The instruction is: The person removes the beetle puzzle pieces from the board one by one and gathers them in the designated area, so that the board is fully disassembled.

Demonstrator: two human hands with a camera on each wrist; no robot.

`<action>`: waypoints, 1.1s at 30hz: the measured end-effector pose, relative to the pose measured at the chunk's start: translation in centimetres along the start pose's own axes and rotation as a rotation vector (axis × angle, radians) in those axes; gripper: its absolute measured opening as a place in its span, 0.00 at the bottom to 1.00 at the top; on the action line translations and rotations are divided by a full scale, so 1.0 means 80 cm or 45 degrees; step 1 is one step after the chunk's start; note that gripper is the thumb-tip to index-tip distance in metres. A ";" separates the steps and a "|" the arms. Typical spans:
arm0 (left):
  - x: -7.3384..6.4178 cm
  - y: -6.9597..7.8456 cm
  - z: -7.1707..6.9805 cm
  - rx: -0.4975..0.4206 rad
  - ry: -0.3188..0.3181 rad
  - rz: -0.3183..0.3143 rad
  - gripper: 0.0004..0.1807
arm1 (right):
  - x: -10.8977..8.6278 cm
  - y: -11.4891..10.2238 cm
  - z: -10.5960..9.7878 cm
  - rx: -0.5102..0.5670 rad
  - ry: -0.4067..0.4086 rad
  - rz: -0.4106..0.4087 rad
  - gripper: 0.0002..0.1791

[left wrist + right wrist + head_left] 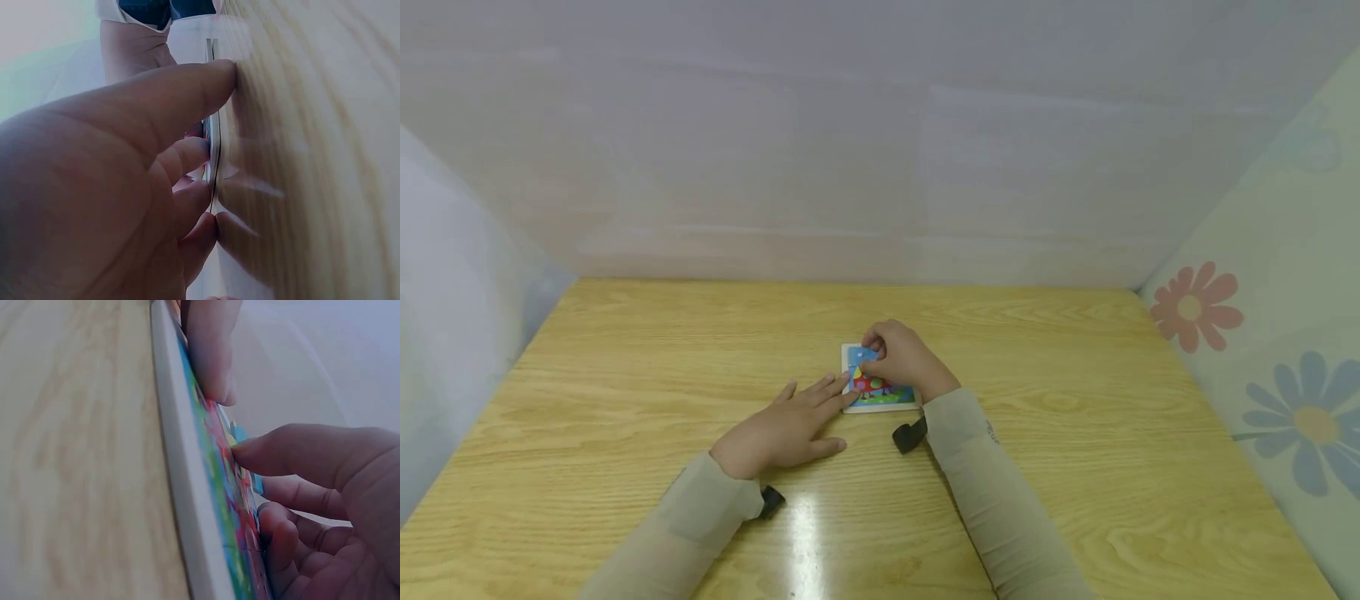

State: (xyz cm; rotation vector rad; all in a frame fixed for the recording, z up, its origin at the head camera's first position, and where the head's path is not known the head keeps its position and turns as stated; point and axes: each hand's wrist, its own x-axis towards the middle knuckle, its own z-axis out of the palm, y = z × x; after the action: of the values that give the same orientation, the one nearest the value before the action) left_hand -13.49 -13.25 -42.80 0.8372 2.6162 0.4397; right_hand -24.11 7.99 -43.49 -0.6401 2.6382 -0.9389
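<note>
A small jigsaw puzzle board (887,408) lies on the table, its picture bright blue, red and green inside a white border. My left hand (786,429) lies palm down at the board's left side, fingers spread, with fingertips touching the edge. Over the upper right part of the picture, my right hand (904,360) pinches a blue puzzle piece (238,432) between thumb and forefinger. That piece stands slightly raised and tilted from the picture in the right wrist view. Much of it is hidden by the fingers. The left wrist view shows the board's thin edge (215,134) beyond the left thumb.
The wood-grain table (1075,467) spreads around the board. A pale curtain-like wall (850,167) stands behind it, and a sheet with printed flowers (1315,425) hangs at the right. Black straps (910,435) show at both wrists.
</note>
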 end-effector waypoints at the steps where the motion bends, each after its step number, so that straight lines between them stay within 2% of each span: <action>1: 0.000 0.000 0.000 -0.004 -0.002 -0.002 0.40 | 0.000 0.000 0.000 0.003 0.001 -0.003 0.15; 15: 0.000 0.000 -0.002 -0.022 -0.005 -0.001 0.40 | -0.002 -0.001 0.001 0.209 0.077 0.050 0.06; 23: 0.001 0.000 -0.003 -0.020 0.004 0.005 0.39 | -0.003 -0.002 0.002 0.349 0.123 0.150 0.06; 29: 0.001 0.000 -0.004 -0.014 0.007 0.008 0.39 | -0.002 -0.004 0.002 0.366 0.168 0.171 0.07; 33: 0.000 -0.001 -0.001 -0.014 0.000 0.012 0.39 | -0.003 0.000 0.004 0.470 0.160 0.188 0.08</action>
State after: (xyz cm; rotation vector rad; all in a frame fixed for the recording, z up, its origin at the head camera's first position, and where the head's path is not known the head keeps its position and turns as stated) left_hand -13.56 -13.31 -42.73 0.8460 2.6087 0.4565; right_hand -23.79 7.97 -43.72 -0.3019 2.4738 -1.4104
